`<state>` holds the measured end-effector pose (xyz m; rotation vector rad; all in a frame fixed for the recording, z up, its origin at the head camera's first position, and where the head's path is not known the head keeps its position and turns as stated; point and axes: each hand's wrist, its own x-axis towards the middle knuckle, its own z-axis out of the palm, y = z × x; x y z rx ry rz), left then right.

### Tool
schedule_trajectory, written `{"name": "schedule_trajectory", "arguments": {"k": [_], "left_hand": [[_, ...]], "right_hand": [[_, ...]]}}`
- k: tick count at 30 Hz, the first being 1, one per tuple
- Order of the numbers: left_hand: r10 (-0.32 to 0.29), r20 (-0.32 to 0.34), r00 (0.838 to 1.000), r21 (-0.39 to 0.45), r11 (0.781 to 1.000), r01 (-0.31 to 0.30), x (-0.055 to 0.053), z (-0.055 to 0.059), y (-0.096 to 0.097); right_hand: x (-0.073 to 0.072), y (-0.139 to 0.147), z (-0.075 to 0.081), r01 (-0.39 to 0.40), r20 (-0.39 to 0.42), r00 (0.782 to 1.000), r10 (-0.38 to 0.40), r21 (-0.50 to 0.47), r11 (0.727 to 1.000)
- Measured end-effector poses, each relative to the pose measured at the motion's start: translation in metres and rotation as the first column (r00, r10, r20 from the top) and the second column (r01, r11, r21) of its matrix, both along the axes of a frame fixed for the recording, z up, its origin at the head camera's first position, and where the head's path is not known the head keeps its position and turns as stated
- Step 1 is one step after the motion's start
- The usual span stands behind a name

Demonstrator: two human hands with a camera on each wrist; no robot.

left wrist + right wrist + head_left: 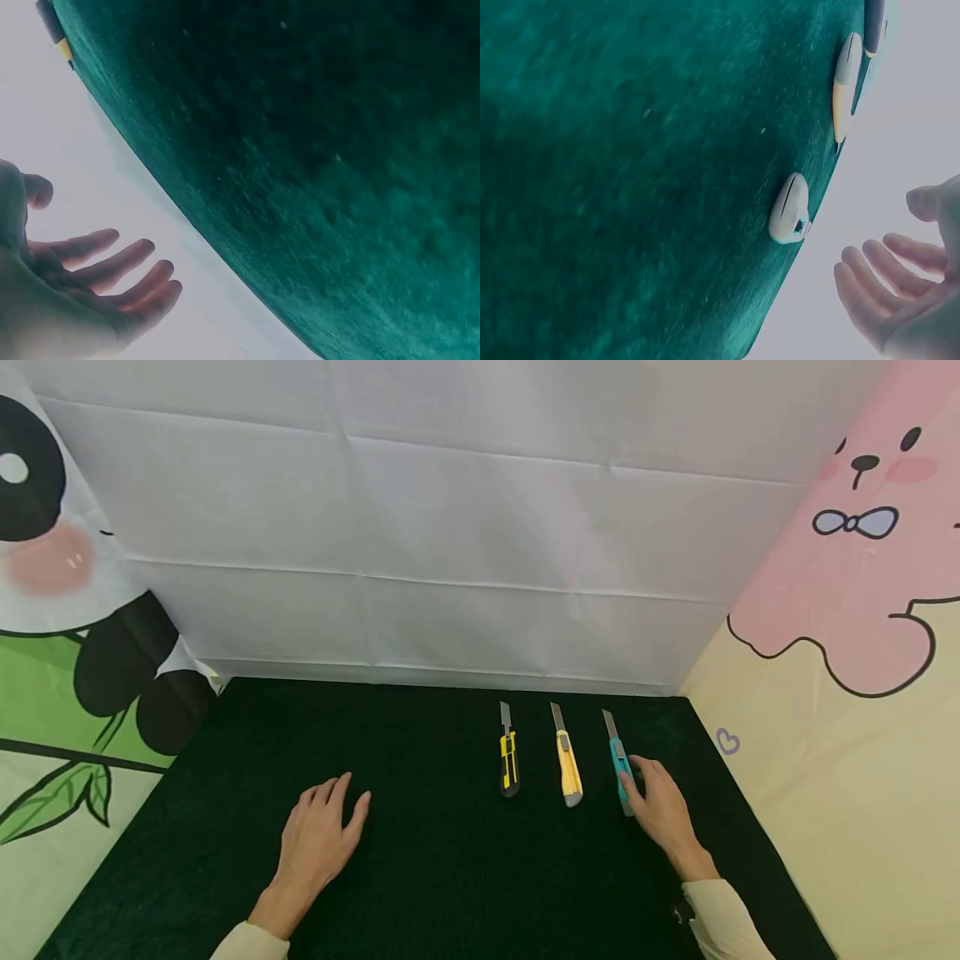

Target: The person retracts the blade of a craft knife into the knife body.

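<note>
Three utility knives lie side by side with blades out, pointing away: a black-and-yellow utility knife, a pale yellow utility knife with a grey end, and a teal utility knife. Beside the teal one hovers my right hand, thumb overlapping its handle in the head view. The right wrist view shows that right hand with loosely bent fingers and nothing held, apart from the teal knife's butt end. Over at the left, my left hand has relaxed, spread fingers and holds nothing.
A dark green cloth covers the table. Behind it hangs a creased white sheet. A panda-patterned panel borders the left side, and a pink-bear panel the right.
</note>
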<state>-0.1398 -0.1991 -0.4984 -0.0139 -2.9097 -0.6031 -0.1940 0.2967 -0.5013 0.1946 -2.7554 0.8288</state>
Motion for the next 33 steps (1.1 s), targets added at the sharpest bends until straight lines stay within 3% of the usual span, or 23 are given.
{"name": "schedule_trajectory", "arguments": {"k": [11,33], "left_hand": [[-0.016,-0.047,0.999,0.034,0.999,0.018,0.006,-0.001,0.012],[0.01,0.018,1.0,0.08,0.997,-0.011,0.018,-0.001,0.034]], "right_hand": [[-0.01,-0.013,-0.002,0.016,0.016,1.0,-0.016,-0.035,0.999],[-0.021,-0.047,-0.009,0.027,0.031,0.999,-0.026,-0.036,0.999]]}}
